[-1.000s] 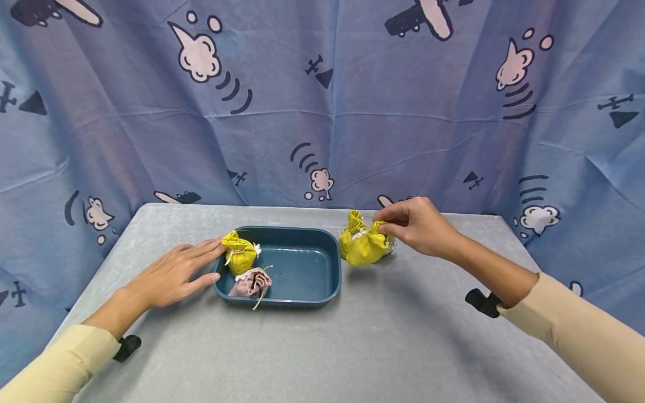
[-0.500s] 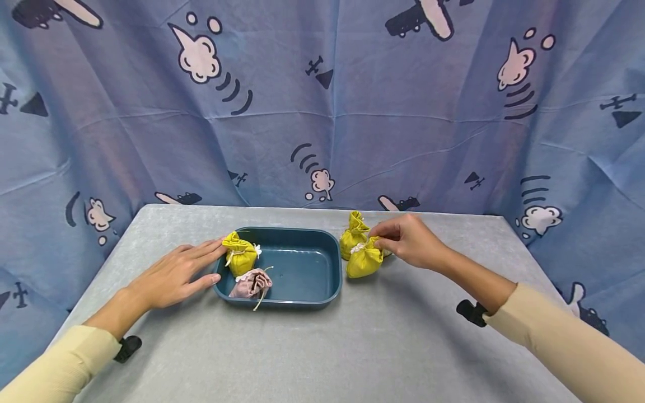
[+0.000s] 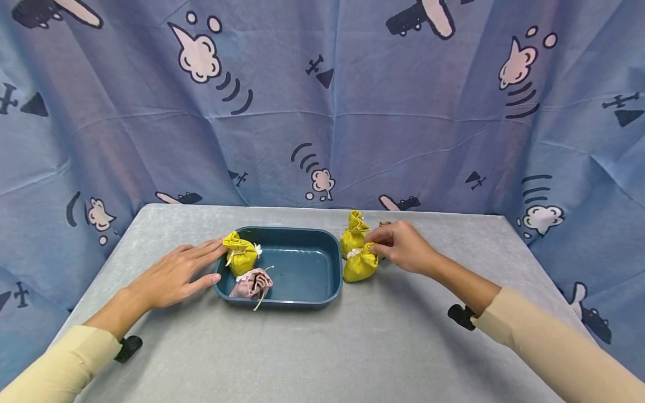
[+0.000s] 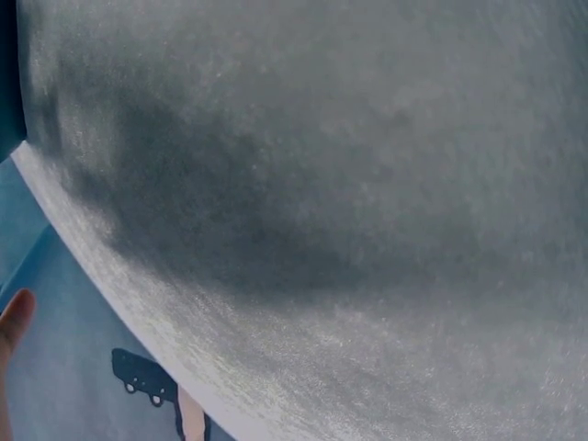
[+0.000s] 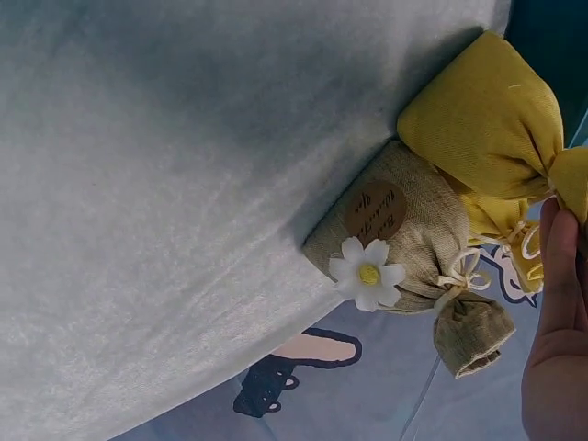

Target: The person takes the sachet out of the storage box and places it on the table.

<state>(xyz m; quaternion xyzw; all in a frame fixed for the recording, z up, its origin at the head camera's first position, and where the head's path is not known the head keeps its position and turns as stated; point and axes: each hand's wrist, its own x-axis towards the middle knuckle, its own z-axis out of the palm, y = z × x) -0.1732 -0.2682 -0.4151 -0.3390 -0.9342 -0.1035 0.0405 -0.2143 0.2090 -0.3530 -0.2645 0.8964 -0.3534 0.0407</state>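
My right hand (image 3: 405, 246) pinches the gathered neck of a yellow drawstring pouch (image 3: 360, 270) on the table, just right of the blue tray (image 3: 302, 304). Close behind stands a second yellow pouch (image 3: 351, 238). A brown burlap pouch (image 5: 404, 216) with a white flower and a round label shows in the right wrist view; my hand mostly hides it in the head view. My left hand (image 3: 173, 274) lies with straight fingers at the tray's left rim, fingertips by another yellow pouch (image 3: 241, 258). That pouch and a pink pouch (image 3: 252, 283) sit in the tray's left part.
A grey cloth covers the table (image 3: 282, 358). Behind it hangs a blue patterned curtain (image 3: 282, 112). The left wrist view shows mostly tabletop (image 4: 367, 184), with a piece of the tray (image 4: 9, 83) at the upper left.
My right hand has brought the pinched yellow pouch down and slightly left, toward the front of the other yellow pouch, which it now stands beside. My left hand has stayed put.
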